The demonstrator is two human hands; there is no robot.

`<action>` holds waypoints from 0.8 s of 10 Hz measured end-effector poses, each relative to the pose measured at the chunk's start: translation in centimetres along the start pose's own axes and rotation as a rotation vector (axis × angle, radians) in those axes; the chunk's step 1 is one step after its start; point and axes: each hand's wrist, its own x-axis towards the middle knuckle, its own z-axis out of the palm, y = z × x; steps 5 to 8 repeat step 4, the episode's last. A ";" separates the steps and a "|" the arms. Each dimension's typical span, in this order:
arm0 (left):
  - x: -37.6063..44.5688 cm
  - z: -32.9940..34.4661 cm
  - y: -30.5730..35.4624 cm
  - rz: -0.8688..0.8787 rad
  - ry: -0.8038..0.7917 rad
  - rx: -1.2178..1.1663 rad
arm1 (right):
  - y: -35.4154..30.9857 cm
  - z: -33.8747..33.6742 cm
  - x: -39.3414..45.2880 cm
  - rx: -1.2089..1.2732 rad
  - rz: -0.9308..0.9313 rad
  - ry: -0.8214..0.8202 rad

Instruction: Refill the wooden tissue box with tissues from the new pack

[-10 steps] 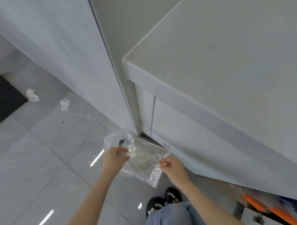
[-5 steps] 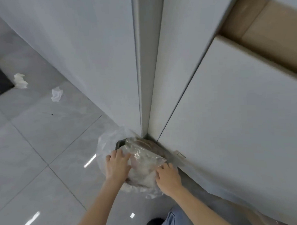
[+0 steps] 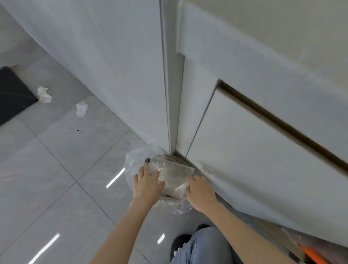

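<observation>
Where the pale wall panels meet the cabinet front (image 3: 268,148) at the lower middle of the head view, both hands press a clear plastic wrapper (image 3: 173,174) down into a bin lined with a thin white bag (image 3: 133,163). Left hand (image 3: 146,183) lies flat on the wrapper's left side, fingers spread and straight; right hand (image 3: 201,192) rests on its right edge, fingers bent over the crinkled film — whether they pinch it is hard to tell. Most of the bin's rim is hidden under the plastic and the hands. Two crumpled tissues (image 3: 44,95) lie on the grey floor tiles (image 3: 42,176) at the upper left, beside a dark mat (image 3: 6,96) cut off by the frame edge. At the bottom edge, a jeans leg (image 3: 199,249) and a dark shoe (image 3: 178,245) show only in part — an orange object (image 3: 311,255) at lower right is too blurred to name.
</observation>
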 end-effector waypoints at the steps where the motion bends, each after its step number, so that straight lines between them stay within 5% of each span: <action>1: -3.1 -4.6 0.7 0.030 -0.010 -0.042 | -1.4 -3.8 -3.0 0.120 0.010 0.064; 4: -12.3 -20.1 4.3 0.056 -0.071 -0.288 | -6.2 -18.8 -15.0 0.501 0.027 0.148; 8: -12.3 -20.1 4.3 0.056 -0.071 -0.288 | -6.2 -18.8 -15.0 0.501 0.027 0.148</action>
